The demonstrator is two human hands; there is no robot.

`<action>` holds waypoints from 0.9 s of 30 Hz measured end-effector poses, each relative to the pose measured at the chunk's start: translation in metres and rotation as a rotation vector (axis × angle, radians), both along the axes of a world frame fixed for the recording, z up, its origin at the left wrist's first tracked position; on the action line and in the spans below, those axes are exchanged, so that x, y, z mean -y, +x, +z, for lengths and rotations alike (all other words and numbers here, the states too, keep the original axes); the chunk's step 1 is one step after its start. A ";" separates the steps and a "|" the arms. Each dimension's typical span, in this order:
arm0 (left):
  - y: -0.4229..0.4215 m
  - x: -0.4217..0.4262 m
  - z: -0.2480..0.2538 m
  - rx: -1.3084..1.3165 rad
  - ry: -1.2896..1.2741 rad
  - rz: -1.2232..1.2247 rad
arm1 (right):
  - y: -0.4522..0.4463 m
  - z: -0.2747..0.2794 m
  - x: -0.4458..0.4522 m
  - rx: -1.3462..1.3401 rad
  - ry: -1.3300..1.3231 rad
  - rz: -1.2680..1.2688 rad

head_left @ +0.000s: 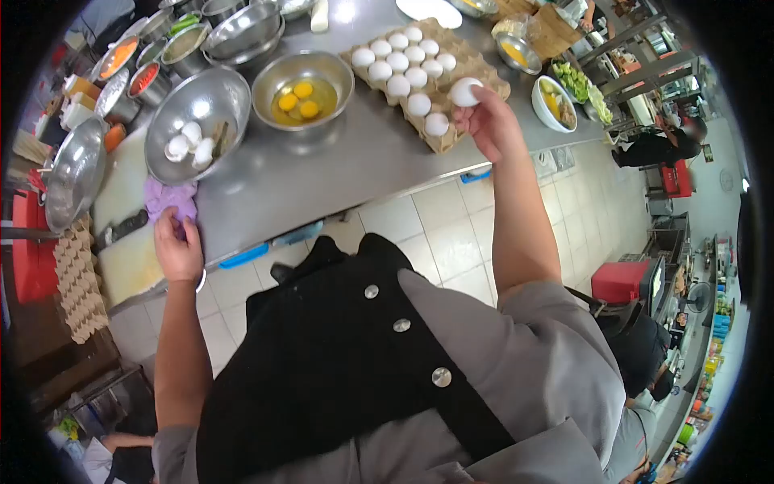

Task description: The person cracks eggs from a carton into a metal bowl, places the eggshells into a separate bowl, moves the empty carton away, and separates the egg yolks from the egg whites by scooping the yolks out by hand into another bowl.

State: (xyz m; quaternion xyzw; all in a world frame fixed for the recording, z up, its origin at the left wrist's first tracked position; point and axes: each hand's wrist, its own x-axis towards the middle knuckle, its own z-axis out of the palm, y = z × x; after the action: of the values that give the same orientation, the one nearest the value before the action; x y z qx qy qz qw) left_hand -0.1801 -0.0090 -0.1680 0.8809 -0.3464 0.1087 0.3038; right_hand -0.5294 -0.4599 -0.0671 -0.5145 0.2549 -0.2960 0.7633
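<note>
My right hand [487, 121] has its fingers round a white egg [465, 92], held over the right part of a cardboard egg tray [448, 142] that bears several white eggs. My left hand [177, 246] rests its fingertips on a crumpled purple cloth [171, 198] at the counter's front edge; whether it grips the cloth is unclear. Just behind the cloth, a large steel bowl [165, 113] contains eggshells [191, 133]. Between that bowl and the tray sits another steel bowl [270, 68] with several yolks [304, 90] in egg white.
Steel bowls with chopped food crowd the back left. Beyond the tray are a small bowl [504, 38] with yellow liquid and a white bowl [542, 103] of food. An empty egg tray [79, 278] leans at far left. Other people stand at the right and lower left.
</note>
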 end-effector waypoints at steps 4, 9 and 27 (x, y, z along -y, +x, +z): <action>0.001 0.000 -0.002 -0.022 0.001 0.011 | -0.031 -0.009 -0.064 0.306 0.446 0.173; 0.003 -0.001 -0.006 -0.054 -0.001 0.017 | -0.050 -0.043 -0.103 -0.585 -0.301 -0.040; -0.001 -0.001 0.002 -0.007 0.011 0.041 | 0.106 0.027 -0.058 -0.294 -0.375 0.012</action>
State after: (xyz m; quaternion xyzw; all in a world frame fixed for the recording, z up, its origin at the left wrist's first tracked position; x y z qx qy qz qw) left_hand -0.1810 -0.0084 -0.1658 0.8897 -0.3280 0.1100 0.2980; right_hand -0.4238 -0.4020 -0.0399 -0.6863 0.3006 -0.2554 0.6111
